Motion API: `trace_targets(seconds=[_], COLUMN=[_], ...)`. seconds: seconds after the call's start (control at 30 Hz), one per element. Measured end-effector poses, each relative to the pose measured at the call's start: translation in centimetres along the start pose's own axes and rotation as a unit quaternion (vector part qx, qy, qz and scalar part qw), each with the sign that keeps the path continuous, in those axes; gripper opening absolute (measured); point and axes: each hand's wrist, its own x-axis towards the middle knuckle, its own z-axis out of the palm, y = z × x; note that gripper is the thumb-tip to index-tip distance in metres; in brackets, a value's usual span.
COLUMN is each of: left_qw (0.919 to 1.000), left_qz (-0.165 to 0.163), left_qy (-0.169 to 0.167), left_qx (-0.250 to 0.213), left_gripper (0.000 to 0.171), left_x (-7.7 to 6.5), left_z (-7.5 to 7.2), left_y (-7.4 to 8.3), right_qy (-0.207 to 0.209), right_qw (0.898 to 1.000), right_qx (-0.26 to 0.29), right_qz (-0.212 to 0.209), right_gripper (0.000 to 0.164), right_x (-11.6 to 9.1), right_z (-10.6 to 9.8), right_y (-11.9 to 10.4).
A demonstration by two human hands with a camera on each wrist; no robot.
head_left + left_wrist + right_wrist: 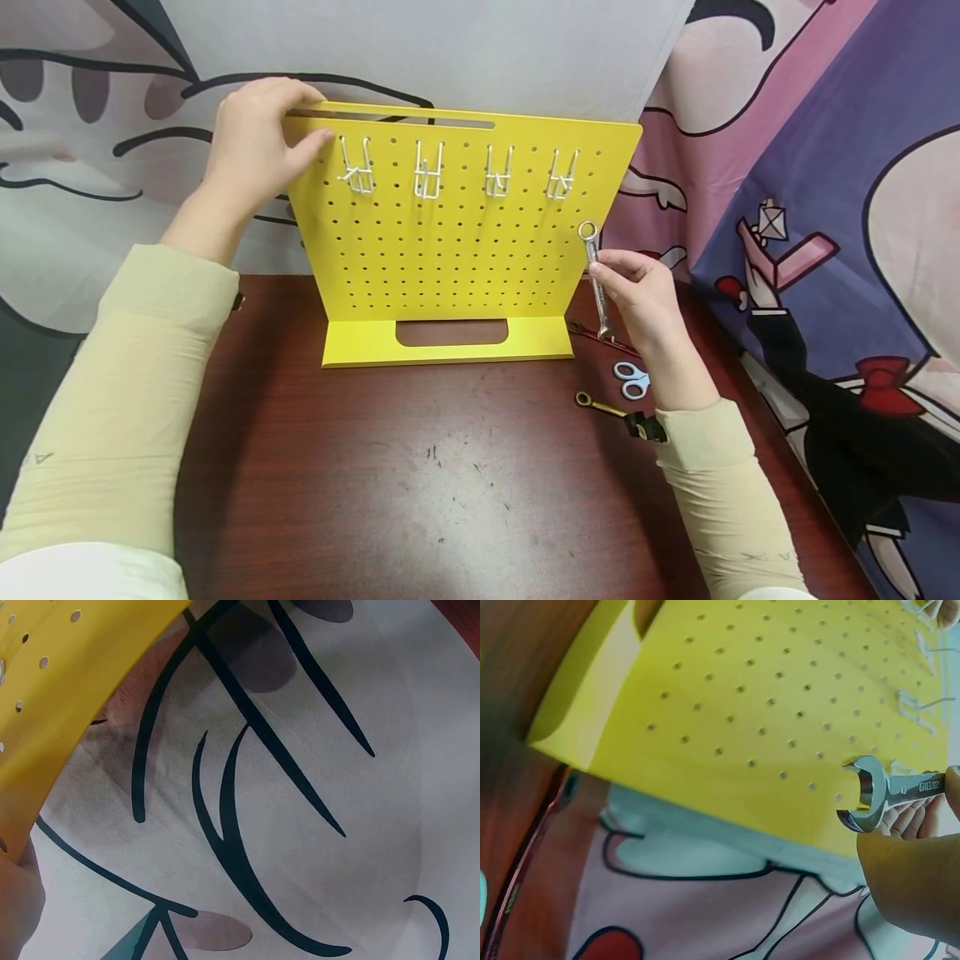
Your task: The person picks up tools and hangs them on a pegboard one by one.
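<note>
A yellow pegboard (450, 242) stands on the table with a row of white wire hooks (427, 171) across its upper part. My left hand (258, 137) grips its top left corner, thumb on the front face and fingers over the top edge. Between thumb and fingers, my right hand (645, 296) pinches a silver combination wrench (596, 279) by its shaft, just off the board's right edge. The ring end points up, below the rightmost hook; the open end (866, 793) points down and shows large in the right wrist view.
On the brown table (420, 467), right of the board, lie a red wrench (581, 329), light blue scissors (630, 379) and a gold-coloured ring wrench (600, 406), partly hidden by my right arm. Printed cloth (810, 167) hangs behind and to the right.
</note>
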Motion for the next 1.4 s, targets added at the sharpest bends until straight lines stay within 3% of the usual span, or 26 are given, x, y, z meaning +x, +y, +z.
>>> trace_targets(seconds=[0.5,0.83,1.4], left_qw=[1.0000,1.0000,1.0000], left_qz=[-0.003,-0.010,-0.008], left_qy=[0.003,0.000,0.001], left_qx=[0.001,0.000,0.000], left_gripper=[0.034,0.036,0.035], left_x=[0.1,0.1,-0.1], left_z=[-0.2,-0.1,0.0], left_y=[0.2,0.1,0.1], right_qy=[0.013,0.042,0.070], right_qw=[0.998,0.994,0.991], right_qx=[0.044,0.095,0.111], right_qz=[-0.052,-0.016,0.030], right_gripper=[0.035,0.037,0.034], right_x=[0.8,2.3,4.4], right_z=[4.0,4.8,5.2], right_y=[-1.4,-1.3,0.3])
